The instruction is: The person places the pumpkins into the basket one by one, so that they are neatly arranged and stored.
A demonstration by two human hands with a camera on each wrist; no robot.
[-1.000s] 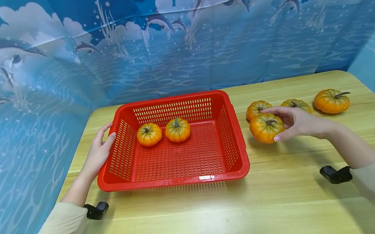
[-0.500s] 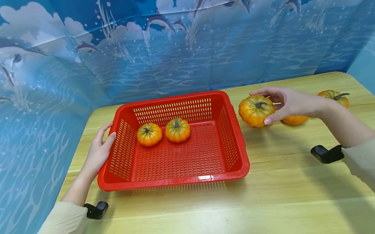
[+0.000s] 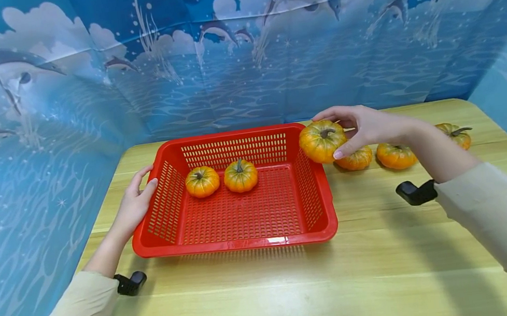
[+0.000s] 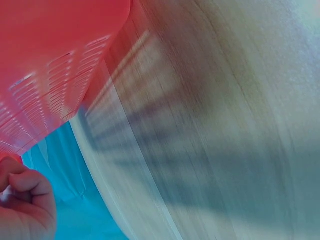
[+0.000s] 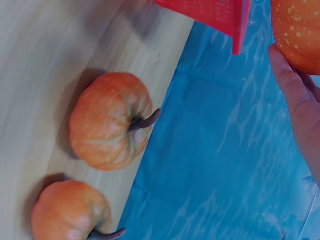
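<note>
In the head view my right hand (image 3: 362, 127) grips a small orange pumpkin (image 3: 322, 141) between thumb and fingers, over the right rim of a red plastic basket (image 3: 244, 242). The right wrist view shows this held pumpkin (image 5: 299, 35) at its upper right edge. At the basket's left rim, my left hand (image 3: 134, 203) holds the edge, fingers outside and thumb along the top. In the left wrist view the curled fingers of the left hand (image 4: 27, 200) sit by the basket wall (image 4: 55, 60). Inside the basket, two pumpkins, one left (image 3: 202, 181) and one right (image 3: 240, 175), rest near the back.
Right of the basket, three pumpkins stand on the wooden table (image 3: 269, 292): a near one (image 3: 356, 159), a middle one (image 3: 396, 156) and a far one (image 3: 458, 135), partly behind the right arm. A blue dolphin-print curtain (image 3: 244, 75) hangs behind the table.
My right hand has lifted the pumpkin and carried it left and back, from beside the other pumpkins to above the basket's right rim. The left hand and basket have stayed put.
</note>
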